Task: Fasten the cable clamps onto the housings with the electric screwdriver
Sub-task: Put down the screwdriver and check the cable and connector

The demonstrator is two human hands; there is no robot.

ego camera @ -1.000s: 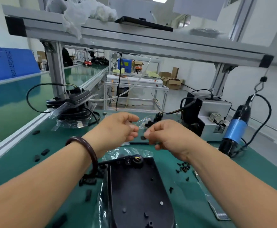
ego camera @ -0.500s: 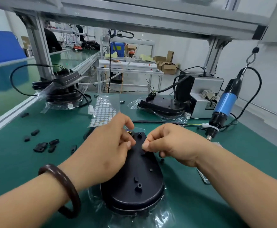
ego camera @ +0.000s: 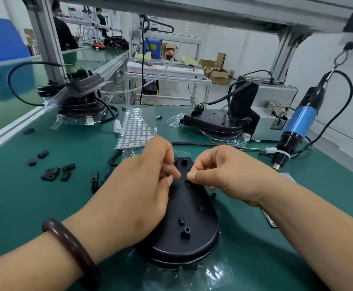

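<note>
- Black plastic housing [ego camera: 192, 217] lies flat on its clear bag [ego camera: 192, 276] directly under both hands, long side running from the pinch towards me, so its raised screw posts face up within reach.
- I see the right hand [ego camera: 230, 175] with thumb and forefinger drawn to a narrow pinch on a small dark piece [ego camera: 189, 182], touching the housing's top. It looks like a cable clamp being seated, though it is too small for me to be sure.
- I see the left hand [ego camera: 142, 185] just beside that pinch, fingers curled with the tips nearly meeting the right hand's. I cannot tell whether it holds anything; I judge it is steadying the piece or the housing.
- Loose cable clamps [ego camera: 50, 174] lie scattered on the green mat [ego camera: 35, 217], well to the left of the grip, close enough to be picked one at a time.
- Hanging from a hook well to the right of the grip, tip down, is the blue electric screwdriver [ego camera: 299, 124]. No hand touches it, so fastening has not begun; hanging it keeps both hands free for placing.
- Beyond the pinch lie a sheet of pale dots [ego camera: 136, 129] and another bagged housing [ego camera: 213, 122], which rests beside a grey box [ego camera: 276, 110].
- Next I would want the piece square over its post before the right hand leaves it.
</note>
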